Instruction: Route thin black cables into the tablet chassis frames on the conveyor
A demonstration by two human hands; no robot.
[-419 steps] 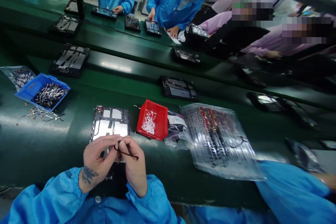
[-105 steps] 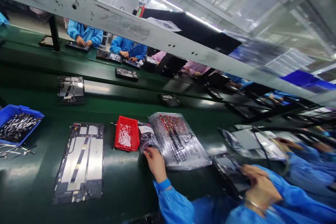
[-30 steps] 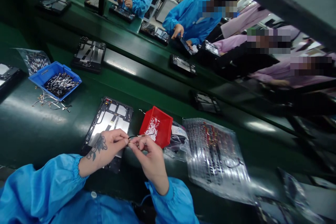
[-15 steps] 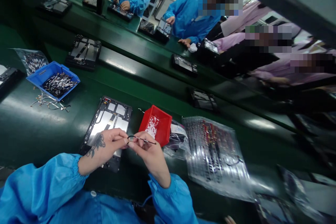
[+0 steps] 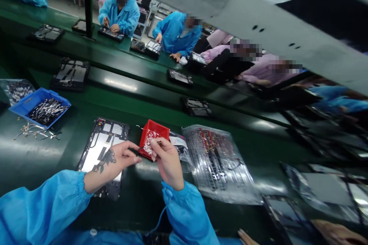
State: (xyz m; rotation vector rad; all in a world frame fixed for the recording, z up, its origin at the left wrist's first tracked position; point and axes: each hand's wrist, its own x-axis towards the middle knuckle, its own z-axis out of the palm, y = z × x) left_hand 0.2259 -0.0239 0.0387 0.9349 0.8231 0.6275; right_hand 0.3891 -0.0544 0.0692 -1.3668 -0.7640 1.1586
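Note:
My left hand [image 5: 119,157], with a drawing on its back, pinches one end of a thin black cable [image 5: 142,148] between thumb and fingertips. The fingers of my right hand [image 5: 169,160] are closed on the cable's other end, in front of a red bin [image 5: 161,129] that holds small white pieces [image 5: 149,138]. Under my left hand and forearm lies an opened tablet [image 5: 94,143] with silver panels and a black frame; part of it is covered by the hand.
A blue bin [image 5: 23,108] full of short cables stands left, with loose cables [image 5: 37,132] before it. Right of the red bin lies clear plastic packaging [image 5: 230,178] with rows of cables. Other tablets [image 5: 71,74] lie beyond. A co-worker's hand [image 5: 339,231] shows at lower right.
The camera view has shifted, so the bench appears further left. My right hand has turned upward and moved away from my left, with the cable now between them.

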